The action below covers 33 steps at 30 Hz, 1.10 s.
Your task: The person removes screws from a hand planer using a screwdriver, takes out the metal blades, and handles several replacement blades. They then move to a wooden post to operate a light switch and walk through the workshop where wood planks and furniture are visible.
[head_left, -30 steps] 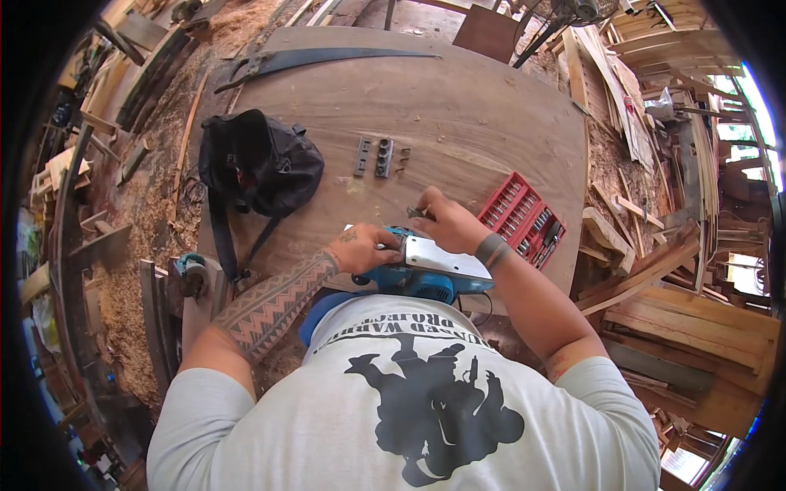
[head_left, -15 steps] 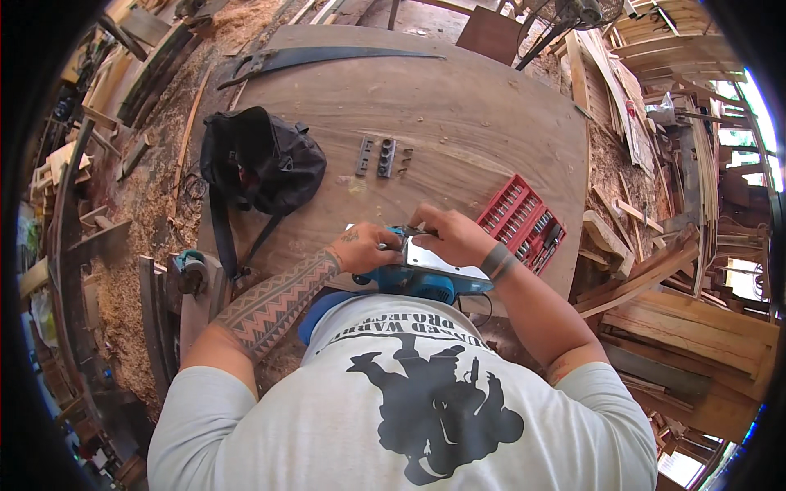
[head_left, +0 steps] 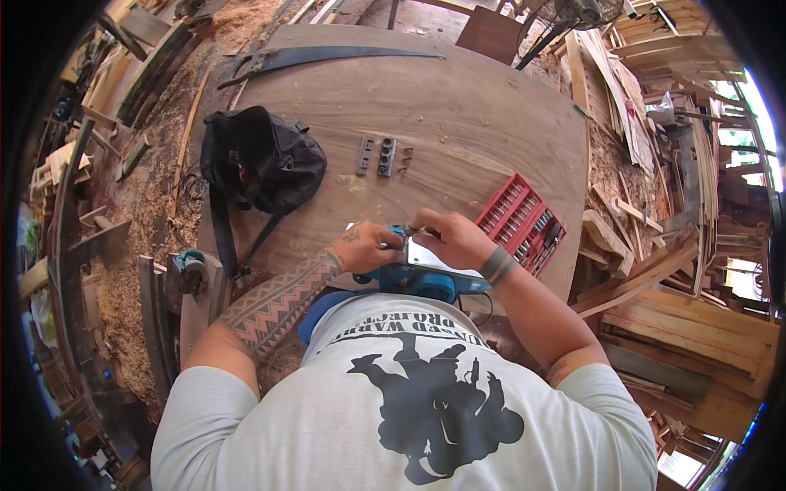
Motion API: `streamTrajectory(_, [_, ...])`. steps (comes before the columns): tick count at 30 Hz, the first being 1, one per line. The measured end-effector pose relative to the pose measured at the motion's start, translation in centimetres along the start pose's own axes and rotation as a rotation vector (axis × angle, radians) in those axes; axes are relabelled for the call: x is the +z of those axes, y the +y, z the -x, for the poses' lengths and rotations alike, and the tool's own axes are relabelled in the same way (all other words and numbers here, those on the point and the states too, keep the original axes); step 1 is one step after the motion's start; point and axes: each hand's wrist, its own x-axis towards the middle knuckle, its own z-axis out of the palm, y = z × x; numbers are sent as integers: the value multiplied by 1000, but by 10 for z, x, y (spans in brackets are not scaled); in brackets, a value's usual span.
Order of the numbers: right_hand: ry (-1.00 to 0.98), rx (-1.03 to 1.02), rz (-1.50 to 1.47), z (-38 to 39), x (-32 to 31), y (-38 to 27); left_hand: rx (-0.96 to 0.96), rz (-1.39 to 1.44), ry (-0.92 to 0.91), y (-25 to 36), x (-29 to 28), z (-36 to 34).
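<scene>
Right hand (head_left: 452, 236) has joined left hand (head_left: 366, 247) at one blue planer (head_left: 431, 286); both curled, holds unclear.

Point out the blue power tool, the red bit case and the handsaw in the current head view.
Blue power tool (head_left: 431, 286): head view, on its rounded blue housing.
Red bit case (head_left: 528, 227): head view, on the red divide between its halves.
Handsaw (head_left: 327, 56): head view, on its blade.
</scene>
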Motion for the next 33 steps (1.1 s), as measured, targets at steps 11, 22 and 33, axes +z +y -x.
streamTrajectory(11, [34, 172, -9, -2, 5, -13, 11, -70, 11, 4, 0, 0])
streamTrajectory(22, [-91, 199, -202, -9, -4, 4, 8, -40, 12, 0, 0, 0])
streamTrajectory(33, [-194, 12, -534, -26, 9, 62, 30, -31, -23, -5, 1, 0])
